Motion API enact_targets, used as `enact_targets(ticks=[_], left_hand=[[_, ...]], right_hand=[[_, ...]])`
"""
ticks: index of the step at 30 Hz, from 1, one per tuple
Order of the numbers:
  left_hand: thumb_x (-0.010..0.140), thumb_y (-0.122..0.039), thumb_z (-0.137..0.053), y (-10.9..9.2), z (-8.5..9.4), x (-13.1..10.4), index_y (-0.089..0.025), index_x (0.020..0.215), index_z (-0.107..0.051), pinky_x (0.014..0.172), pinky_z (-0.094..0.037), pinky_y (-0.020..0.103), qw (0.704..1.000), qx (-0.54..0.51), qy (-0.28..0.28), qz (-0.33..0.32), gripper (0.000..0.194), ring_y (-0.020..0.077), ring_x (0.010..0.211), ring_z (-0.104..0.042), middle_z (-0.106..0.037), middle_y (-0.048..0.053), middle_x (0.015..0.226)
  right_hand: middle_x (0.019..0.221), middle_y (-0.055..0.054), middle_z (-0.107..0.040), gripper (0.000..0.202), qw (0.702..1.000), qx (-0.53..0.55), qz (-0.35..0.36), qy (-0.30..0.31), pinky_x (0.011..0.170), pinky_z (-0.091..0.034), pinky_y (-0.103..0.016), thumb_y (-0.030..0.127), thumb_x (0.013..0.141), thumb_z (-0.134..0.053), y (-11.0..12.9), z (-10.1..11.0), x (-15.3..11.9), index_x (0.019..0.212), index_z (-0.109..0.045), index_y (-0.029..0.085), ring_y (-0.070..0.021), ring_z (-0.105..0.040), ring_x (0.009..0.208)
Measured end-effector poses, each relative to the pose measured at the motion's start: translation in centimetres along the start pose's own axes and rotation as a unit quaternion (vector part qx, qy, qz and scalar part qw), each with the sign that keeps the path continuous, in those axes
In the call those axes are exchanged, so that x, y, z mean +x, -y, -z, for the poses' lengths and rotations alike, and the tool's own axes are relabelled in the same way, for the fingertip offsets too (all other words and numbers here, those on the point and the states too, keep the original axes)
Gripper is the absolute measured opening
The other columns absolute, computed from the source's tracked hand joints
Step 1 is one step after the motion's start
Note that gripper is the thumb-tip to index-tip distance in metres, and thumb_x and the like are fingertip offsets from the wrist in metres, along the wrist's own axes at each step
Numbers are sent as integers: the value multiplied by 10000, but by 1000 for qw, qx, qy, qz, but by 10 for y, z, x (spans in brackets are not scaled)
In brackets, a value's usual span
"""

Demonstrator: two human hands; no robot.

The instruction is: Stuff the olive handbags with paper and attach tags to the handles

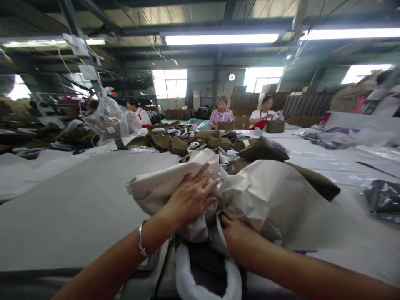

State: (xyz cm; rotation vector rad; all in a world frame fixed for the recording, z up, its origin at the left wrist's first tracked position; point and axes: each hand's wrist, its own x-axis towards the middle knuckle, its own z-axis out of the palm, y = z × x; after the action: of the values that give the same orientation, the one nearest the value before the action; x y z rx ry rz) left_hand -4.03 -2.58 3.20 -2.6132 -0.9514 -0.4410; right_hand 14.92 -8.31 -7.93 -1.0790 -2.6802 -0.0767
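A large sheet of off-white paper (pixel 262 189) is bunched up in front of me. My left hand (pixel 191 198), with a silver bangle on the wrist, lies on the paper with its fingers stretched out. To its right, my right hand (pixel 236 233) has its fingers curled into a fold of the paper, and the fingertips are partly hidden. Below both hands is a dark olive handbag (pixel 206 264), whose handle (pixel 183 271) is wrapped in white. Paper covers the upper part of this bag.
Beyond the paper lies a heap of olive bags (pixel 215 139) with white-wrapped handles. Flat white sheets (pixel 78 200) spread over the left side. A plastic-wrapped dark item (pixel 383 198) lies at right. A post (pixel 93 79) stands at left; several people sit across the table.
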Motion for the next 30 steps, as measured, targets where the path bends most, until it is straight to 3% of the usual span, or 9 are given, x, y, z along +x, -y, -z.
enact_targets(ticks=[4, 9, 11, 13, 17, 20, 23, 27, 30], left_hand=[[1045, -420, -405, 25, -17, -28, -106, 1152, -747, 1056, -403, 561, 967, 23, 206, 147, 477, 354, 982, -742, -792, 198, 938], [1044, -398, -365, 33, 9, -81, -227, 805, -779, 611, -465, 308, 918, -123, 339, 166, 508, 247, 706, -746, -788, 77, 788], [1033, -473, -397, 30, 30, -84, -257, 871, -779, 611, -471, 310, 929, -128, 297, 182, 467, 253, 745, -751, -792, 54, 840], [1017, -507, -442, 25, 49, -71, -271, 1024, -763, 674, -517, 334, 963, -93, 181, 179, 398, 268, 857, -757, -793, 54, 1008], [1055, -343, -445, 22, 43, -24, -240, 1195, -683, 1061, -477, 370, 993, -121, 7, -6, 296, 207, 1136, -695, -746, 41, 1230], [1034, -279, -516, 32, 5, -7, -185, 1155, -667, 1239, -260, 530, 995, -77, 37, -50, 215, 259, 1316, -588, -727, 75, 1260], [1032, -269, -517, 41, -23, -21, -142, 1179, -643, 1247, -202, 587, 999, -18, 27, -28, 231, 278, 1283, -602, -735, 112, 1178], [1054, -257, -422, 29, -14, -59, -165, 1042, -687, 1131, -414, 477, 1000, 0, 16, 6, 281, 209, 876, -703, -724, 49, 843], [1047, -317, -358, 19, 1, -80, -194, 808, -665, 721, -524, 319, 974, -104, 122, 158, 408, 185, 622, -642, -667, 25, 665]], right_hand=[[1375, -112, -663, 409, 993, 59, -23, 100, 1226, -272, -542, 199, 908, -655, -10, 16, 2, 1315, -684, 219, -337, -326, 1504], [1369, -34, -675, 379, 977, 148, 34, 147, 1257, -160, -598, 228, 980, -602, -10, 36, 3, 1350, -655, 289, -336, -217, 1545], [1344, -40, -690, 342, 977, 147, 57, 141, 1260, -164, -601, 219, 998, -585, -7, 33, 2, 1327, -668, 261, -343, -216, 1543], [1333, -61, -694, 304, 982, 128, 69, 120, 1249, -192, -617, 225, 1001, -587, -3, 26, 0, 1287, -691, 226, -374, -239, 1530], [1379, -92, -661, 297, 990, 88, 89, 67, 1238, -241, -603, 235, 993, -598, 2, 14, -5, 1273, -688, 193, -373, -300, 1511], [1330, -60, -694, 272, 991, 79, 100, 29, 1265, -204, -539, 235, 989, -601, 1, 10, -11, 1243, -697, 234, -301, -303, 1520], [1270, -12, -724, 204, 990, 72, 122, -10, 1284, -144, -499, 287, 990, -610, -4, 5, -18, 1160, -721, 280, -257, -304, 1520], [1175, 29, -759, 219, 986, 40, 144, -80, 1307, -44, -425, 330, 987, -622, -9, -2, -25, 1176, -714, 273, -275, -376, 1482], [1211, 29, -749, 277, 982, 35, 144, -117, 1312, -79, -379, 386, 979, -622, -10, -7, -28, 1224, -705, 286, -295, -402, 1466]])
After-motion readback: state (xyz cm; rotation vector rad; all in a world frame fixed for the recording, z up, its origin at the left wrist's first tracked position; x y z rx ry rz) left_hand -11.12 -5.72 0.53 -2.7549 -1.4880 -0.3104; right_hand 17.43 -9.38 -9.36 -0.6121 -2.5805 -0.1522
